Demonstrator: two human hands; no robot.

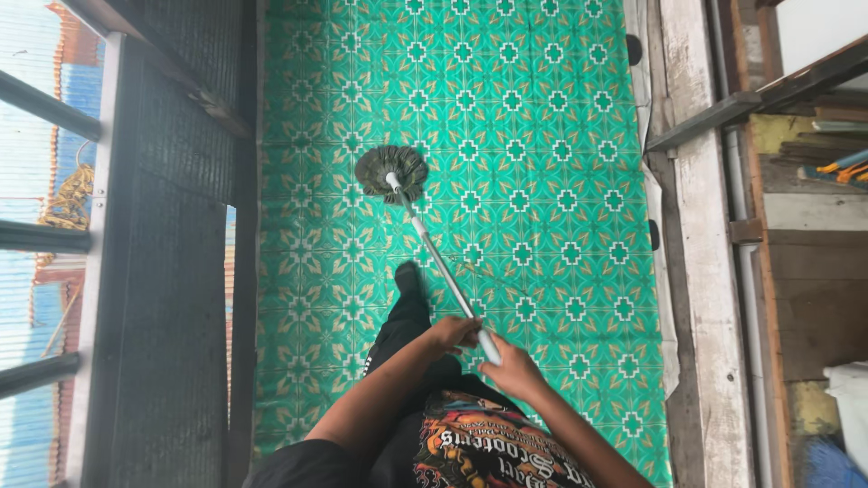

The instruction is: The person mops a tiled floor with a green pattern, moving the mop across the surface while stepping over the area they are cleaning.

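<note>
I stand on a green patterned floor mat (542, 136) and look straight down. Both hands grip the pale metal handle of a mop (441, 267). My left hand (455, 333) holds the handle a little higher up the shaft, and my right hand (508, 365) holds its near end. The round grey mop head (391, 171) rests flat on the mat ahead of me, left of centre. One dark-trousered leg with its foot (409, 278) is stepped forward just left of the handle.
A dark mesh screen wall (172, 271) with metal bars runs along the left. Worn white wooden boards (701, 226) and a wooden frame border the mat on the right, with tools on a ledge (836, 167).
</note>
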